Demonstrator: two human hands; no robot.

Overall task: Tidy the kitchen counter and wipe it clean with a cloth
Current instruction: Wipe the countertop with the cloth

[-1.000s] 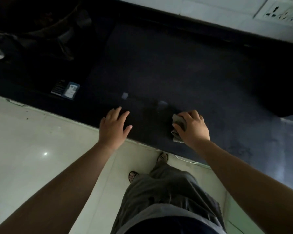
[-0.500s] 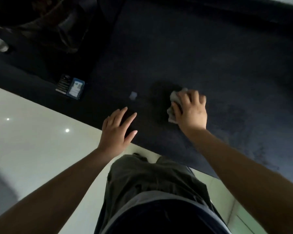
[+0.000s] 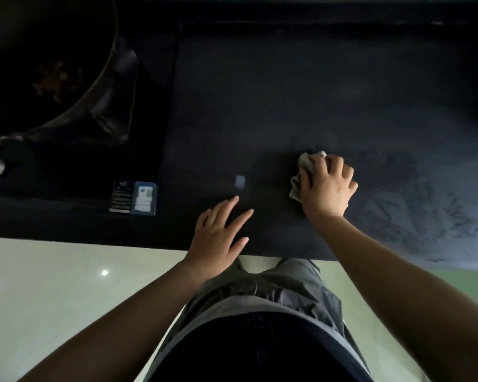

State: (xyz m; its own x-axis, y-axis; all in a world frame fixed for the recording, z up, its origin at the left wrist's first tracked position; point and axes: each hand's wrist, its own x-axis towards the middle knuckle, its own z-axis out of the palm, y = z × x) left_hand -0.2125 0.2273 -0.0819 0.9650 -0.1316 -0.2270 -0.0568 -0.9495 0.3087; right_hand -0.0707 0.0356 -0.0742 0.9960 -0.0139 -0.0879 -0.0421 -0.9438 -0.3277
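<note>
Now the right hand [image 3: 327, 186], its grip closed over the bunched grey cloth [image 3: 305, 172], presses it flat on the dark worktop [image 3: 260, 92] well in from the front edge; a second ago it was working right at that edge, so the stroke has travelled away from the body and a little to the right. To the right of the hand the surface shows pale, swirled smears, which I take for damp wipe marks or residue, though the light is too dim to say which. The left hand [image 3: 218, 238] lies open, fingers spread, near the front edge, holding nothing and seemingly bracing, much as it did before. A small pale scrap [image 3: 240, 182] sits on the worktop just beyond the left fingertips, and a small printed card or packet [image 3: 134, 197] lies to the left near the stove, where a dark pan [image 3: 39, 73] stands. Both look untouched, so wiping seems underway while tidying remains unfinished.
</note>
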